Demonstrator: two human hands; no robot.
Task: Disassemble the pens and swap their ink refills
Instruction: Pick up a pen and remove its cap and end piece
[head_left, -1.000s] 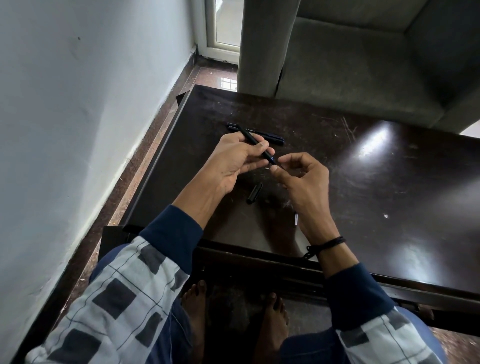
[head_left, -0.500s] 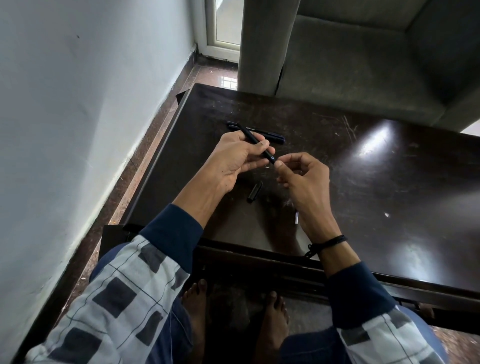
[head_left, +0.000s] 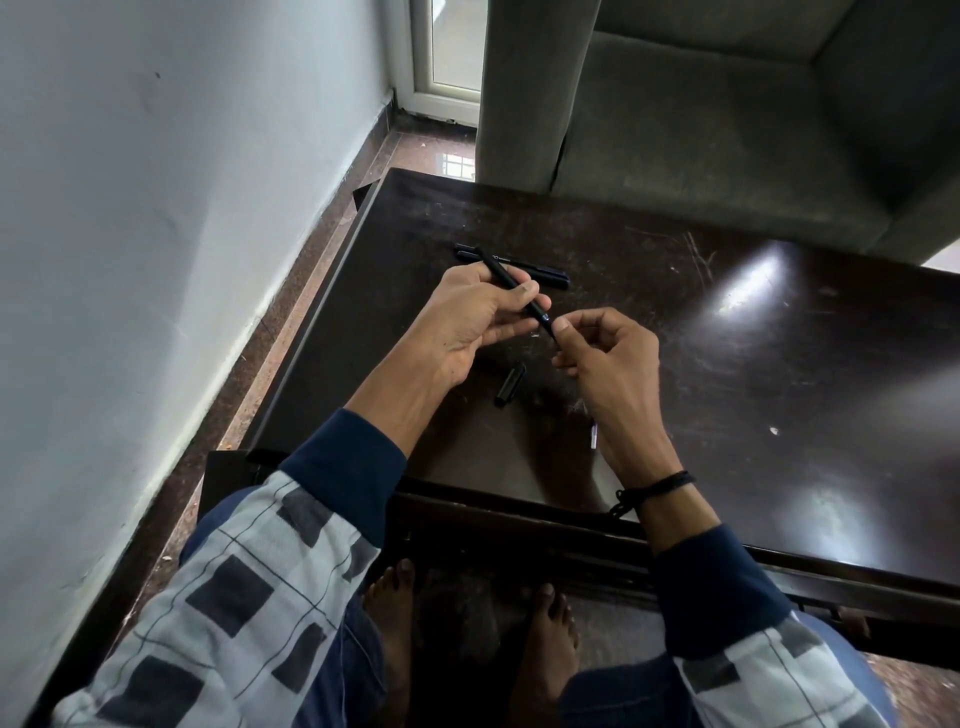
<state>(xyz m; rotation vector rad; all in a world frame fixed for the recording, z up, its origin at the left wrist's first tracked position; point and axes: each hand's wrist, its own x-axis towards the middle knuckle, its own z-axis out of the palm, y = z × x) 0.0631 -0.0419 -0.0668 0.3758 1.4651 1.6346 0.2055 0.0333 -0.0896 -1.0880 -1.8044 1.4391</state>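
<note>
My left hand (head_left: 470, 319) grips a black pen barrel (head_left: 501, 274) above the dark table (head_left: 753, 374), the barrel slanting down to the right. My right hand (head_left: 602, 358) pinches the pen's tip end (head_left: 549, 327) between thumb and forefinger. A second dark pen (head_left: 540, 273) lies flat on the table behind my left hand, partly hidden by it. A black pen cap (head_left: 510, 384) lies on the table below and between my hands. A small pale piece (head_left: 594, 435) lies on the table by my right wrist.
A white wall (head_left: 156, 234) runs close along the left side of the table. A grey armchair (head_left: 727, 114) stands against the table's far edge. My bare feet (head_left: 467, 623) rest on the floor under the near edge.
My right hand's fingers have shifted slightly on the pen's tip end. The pen and my left hand stay almost where they were.
</note>
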